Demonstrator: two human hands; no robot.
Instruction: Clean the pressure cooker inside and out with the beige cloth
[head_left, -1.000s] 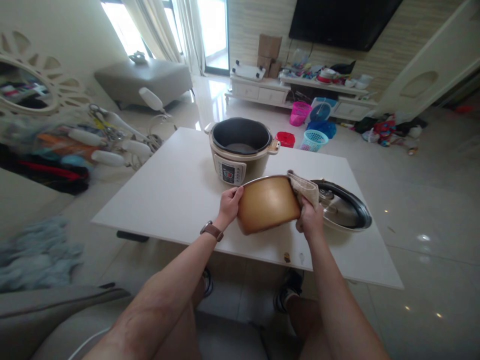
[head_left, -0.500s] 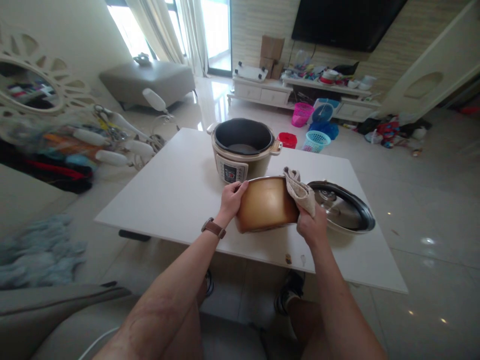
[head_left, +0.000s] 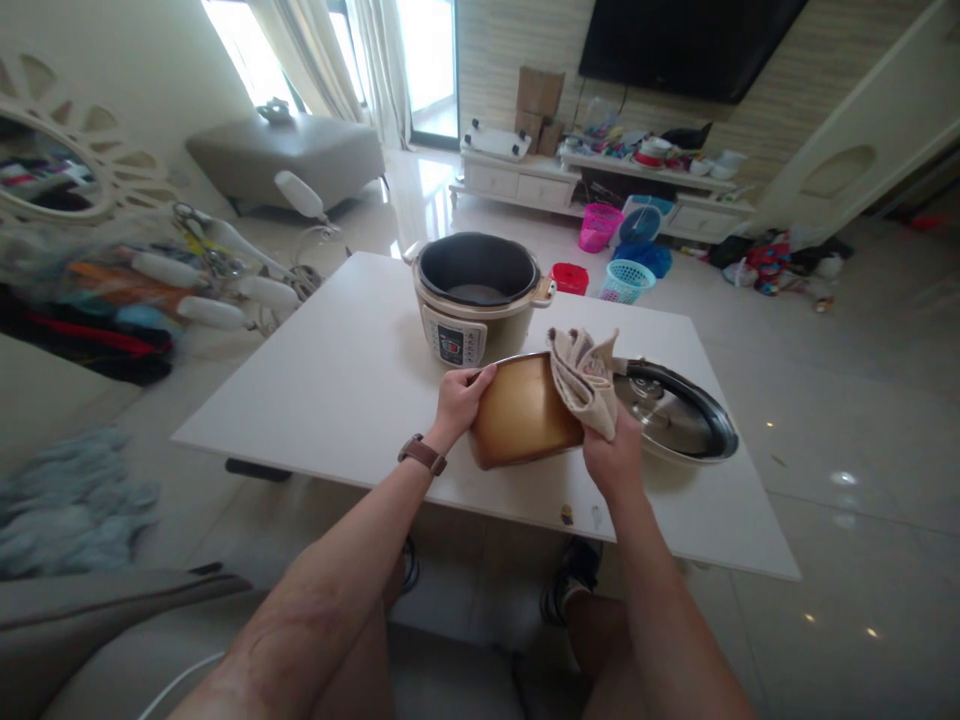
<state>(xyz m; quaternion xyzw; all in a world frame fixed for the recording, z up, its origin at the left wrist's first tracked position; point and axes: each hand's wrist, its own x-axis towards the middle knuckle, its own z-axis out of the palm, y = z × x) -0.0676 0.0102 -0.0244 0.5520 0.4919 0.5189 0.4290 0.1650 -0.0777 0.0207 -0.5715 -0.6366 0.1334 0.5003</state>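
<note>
A: What's the setting?

B: A white desk [head_left: 300, 400] on a glossy tiled floor [head_left: 840, 540], with a grey ottoman [head_left: 292, 160] by the curtains [head_left: 386, 75]. Across the room, a black television [head_left: 686, 45] hangs above a white cabinet [head_left: 517, 185]; a pink basket [head_left: 598, 228] stands in front.

A: And on the desk?

B: A cooker [head_left: 448, 320] towards the back, and a lid [head_left: 679, 410] lying at the right. The golden pot [head_left: 517, 415] is held tilted over the near side, between the two; I can't tell whether it touches the desk.

A: How are the hands placed?

B: The left hand [head_left: 457, 402] is clamped on the pot's left rim, thumb on top. The right hand [head_left: 613, 455] grips a cloth [head_left: 589, 390] against its right side.

A: Anything different from a second ago?

B: The cloth was folded around the right edge; now it's bunched further in, over the outer wall. The left hand has kept its place.

A: Materials?

B: The pot is round with a smooth, metallic sheen, browner low down. The cloth is beige, thick and creased. The cooker has a dark round interior, and the lid is shiny inside a black ring.
</note>
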